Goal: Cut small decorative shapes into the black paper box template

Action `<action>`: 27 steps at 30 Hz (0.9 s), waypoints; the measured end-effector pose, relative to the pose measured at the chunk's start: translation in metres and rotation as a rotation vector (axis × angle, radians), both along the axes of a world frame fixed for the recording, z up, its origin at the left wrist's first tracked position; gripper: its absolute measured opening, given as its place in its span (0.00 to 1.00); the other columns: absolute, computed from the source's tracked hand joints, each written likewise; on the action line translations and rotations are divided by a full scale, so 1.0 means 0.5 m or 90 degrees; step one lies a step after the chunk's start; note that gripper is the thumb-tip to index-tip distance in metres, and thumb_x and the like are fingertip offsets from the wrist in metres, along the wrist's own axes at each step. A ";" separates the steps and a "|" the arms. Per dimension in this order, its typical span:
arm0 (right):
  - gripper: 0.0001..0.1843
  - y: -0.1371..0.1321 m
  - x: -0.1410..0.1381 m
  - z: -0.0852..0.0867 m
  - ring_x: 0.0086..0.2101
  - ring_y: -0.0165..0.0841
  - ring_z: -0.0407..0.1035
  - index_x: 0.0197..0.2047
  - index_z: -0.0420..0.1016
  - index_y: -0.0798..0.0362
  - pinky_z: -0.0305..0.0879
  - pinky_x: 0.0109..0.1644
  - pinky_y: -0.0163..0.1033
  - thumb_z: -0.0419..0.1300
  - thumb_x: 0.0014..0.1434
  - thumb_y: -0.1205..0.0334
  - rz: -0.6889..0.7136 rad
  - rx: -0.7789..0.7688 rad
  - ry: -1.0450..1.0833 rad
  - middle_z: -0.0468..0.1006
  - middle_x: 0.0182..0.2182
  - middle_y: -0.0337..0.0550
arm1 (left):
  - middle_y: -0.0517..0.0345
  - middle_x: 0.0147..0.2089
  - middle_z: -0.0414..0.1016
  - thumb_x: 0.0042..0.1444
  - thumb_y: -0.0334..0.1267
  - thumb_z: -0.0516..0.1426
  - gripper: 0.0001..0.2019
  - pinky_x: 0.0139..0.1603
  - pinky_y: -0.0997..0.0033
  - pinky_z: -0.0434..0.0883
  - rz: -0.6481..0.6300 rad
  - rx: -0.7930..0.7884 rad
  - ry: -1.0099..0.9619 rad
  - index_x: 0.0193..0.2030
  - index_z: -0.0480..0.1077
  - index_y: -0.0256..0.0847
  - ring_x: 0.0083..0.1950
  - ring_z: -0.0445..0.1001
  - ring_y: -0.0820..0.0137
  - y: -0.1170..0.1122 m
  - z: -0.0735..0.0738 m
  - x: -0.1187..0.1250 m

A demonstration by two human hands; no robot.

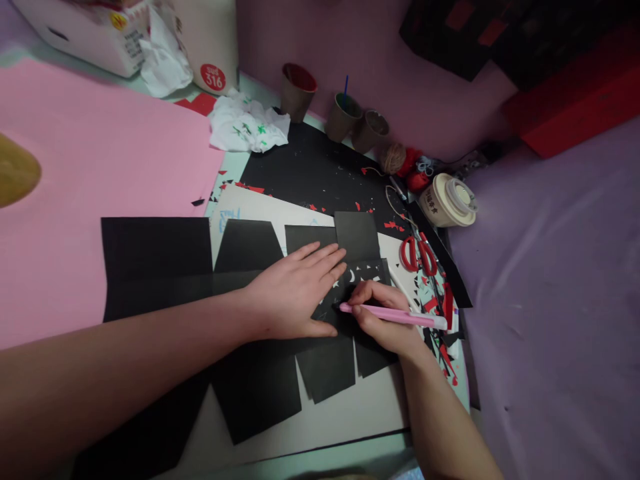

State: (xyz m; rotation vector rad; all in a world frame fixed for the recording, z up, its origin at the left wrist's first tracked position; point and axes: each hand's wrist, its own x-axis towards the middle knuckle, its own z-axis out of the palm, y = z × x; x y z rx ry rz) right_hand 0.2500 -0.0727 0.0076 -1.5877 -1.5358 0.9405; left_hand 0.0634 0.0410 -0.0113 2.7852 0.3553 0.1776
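My left hand [305, 290] lies flat with fingers spread on a black paper sheet [260, 387] cut into flaps, pressing it down. In my right hand [383, 313] is a slim pink pen-shaped craft knife [395, 315] with a white end, held like a pencil. Its tip rests on the black paper just right of my left hand and is too small to make out clearly. Small cut-outs, one a crescent [351, 275], show white on that panel. Under the paper lies a white board [370, 407].
Red-handled scissors [410, 254] lie right among red and black scraps [434, 303]. A lidded paper cup [449, 201], balls of yarn [393, 159] and brown cups [344, 117] stand behind. Pink paper [125, 153] covers the left. Crumpled tissue [247, 125] lies at the back.
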 end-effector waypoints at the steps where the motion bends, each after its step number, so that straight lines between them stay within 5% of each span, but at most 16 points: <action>1: 0.05 0.000 0.000 0.000 0.27 0.30 0.68 0.28 0.68 0.50 0.63 0.31 0.35 0.59 0.52 0.69 -0.001 0.004 0.002 0.74 0.26 0.36 | 0.42 0.74 0.43 0.54 0.68 0.50 0.47 0.73 0.58 0.36 0.001 0.000 0.001 0.69 0.54 0.30 0.75 0.40 0.58 0.000 0.001 0.000; 27: 0.03 -0.003 0.000 -0.005 0.28 0.31 0.69 0.29 0.71 0.51 0.64 0.32 0.36 0.60 0.53 0.67 0.002 0.010 0.006 0.76 0.27 0.39 | 0.42 0.74 0.43 0.54 0.67 0.51 0.46 0.73 0.58 0.36 0.000 -0.001 0.004 0.69 0.54 0.31 0.75 0.39 0.58 0.001 0.001 0.001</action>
